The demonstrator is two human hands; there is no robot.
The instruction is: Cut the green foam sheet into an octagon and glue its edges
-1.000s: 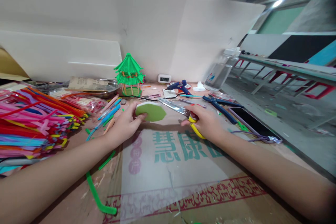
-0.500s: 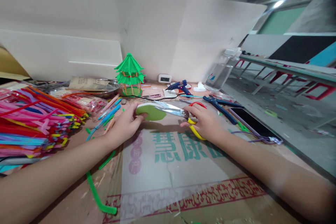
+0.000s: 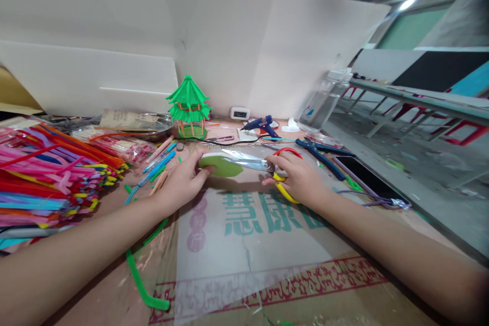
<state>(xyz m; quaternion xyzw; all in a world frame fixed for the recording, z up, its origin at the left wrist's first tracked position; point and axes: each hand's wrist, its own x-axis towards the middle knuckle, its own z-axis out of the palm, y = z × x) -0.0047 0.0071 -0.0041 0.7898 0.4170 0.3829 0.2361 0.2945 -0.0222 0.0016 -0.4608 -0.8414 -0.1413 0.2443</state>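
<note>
scissor blades (image 3: 248, 161) are gleaming as glossy metal | yellow handle (image 3: 286, 193) is showing smooth plastic | green piece (image 3: 222, 167) is looking matt | pagoda model (image 3: 187, 92) is looking rough, fuzzy

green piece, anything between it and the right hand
Yes, the scissors: the right hand holds them, and their blades overlap the right part of the green piece in this view. Nothing else visible stands between. The left hand grips its left edge.
</note>
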